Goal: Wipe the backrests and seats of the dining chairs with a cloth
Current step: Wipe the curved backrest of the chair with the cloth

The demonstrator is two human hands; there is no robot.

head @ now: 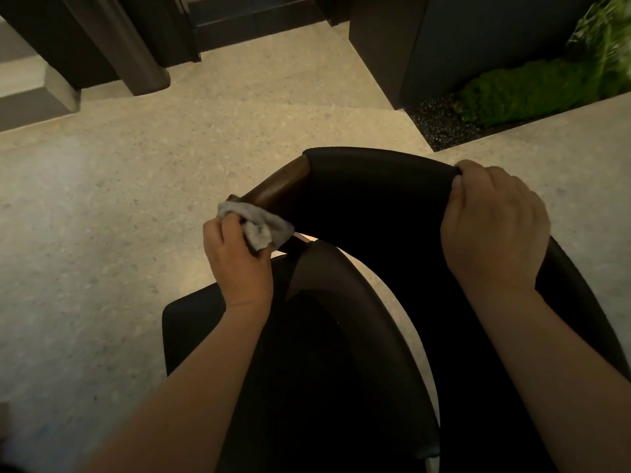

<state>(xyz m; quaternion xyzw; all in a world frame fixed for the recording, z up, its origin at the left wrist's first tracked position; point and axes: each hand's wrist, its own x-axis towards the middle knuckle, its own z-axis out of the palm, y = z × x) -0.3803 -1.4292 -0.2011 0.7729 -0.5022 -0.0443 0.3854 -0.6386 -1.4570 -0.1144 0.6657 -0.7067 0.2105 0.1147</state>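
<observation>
Grey fabric, bunched into a wad, is the cloth (259,227). The left hand (239,264) grasps it with fingers curled round the bundle and presses it against the wooden frame (280,189), at the point where the brown timber leaves the left end of the backrest (375,179). Judged from this grip, the wad is bunched so that it wraps the rounded timber and gives a firm rubbing face.

The right hand (495,230) clasps the top edge of the backrest at its right end, with the fingers hooked over the padding. This hold most likely steadies the chair against the push of the wiping hand.

The backrest is a curved band of smooth black upholstery with a matte finish. No marks can be made out on it in the dim light. The timber shows a faint sheen. The seat (205,336) lies below both forearms, dark and flat, and the cloth is not on it. The chair stands on a pale speckled floor (136,199). Green planting (529,90) sits well apart, beyond the backrest.
</observation>
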